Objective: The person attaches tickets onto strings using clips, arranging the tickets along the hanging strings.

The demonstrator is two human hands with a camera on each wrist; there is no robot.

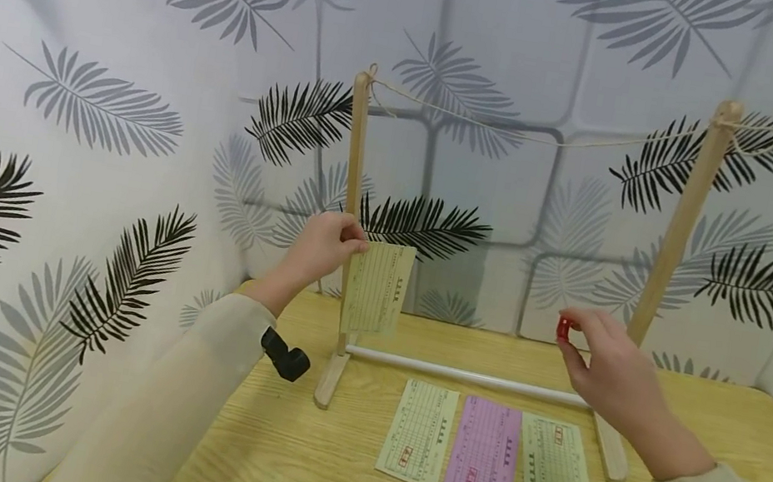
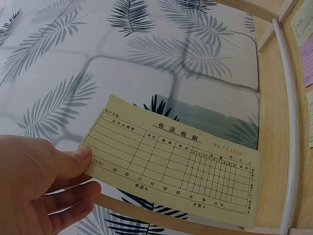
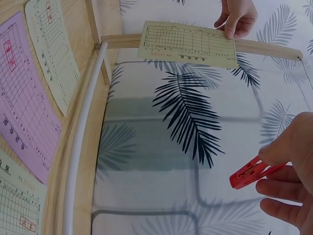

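My left hand [image 1: 327,244] pinches a yellow receipt slip [image 1: 379,290] by one edge, in front of the left wooden post [image 1: 358,144]. Printed lines and a red serial number show on that slip in the left wrist view. Between thumb and fingertips my right hand [image 1: 613,365] holds a small red clothespin [image 3: 247,172], near the right post [image 1: 687,213]. A thin string [image 1: 510,130] sags between the tops of both posts, above the two hands. On the table lie a yellow-green slip [image 1: 420,432], a purple slip [image 1: 485,455] and another yellow-green slip [image 1: 563,475].
The posts stand on wooden feet on a wood-grain table [image 1: 291,462]. Low between them runs a white rod [image 1: 464,375], behind the lying slips. A leaf-patterned wall covering [image 1: 487,181] rises right behind the stand.
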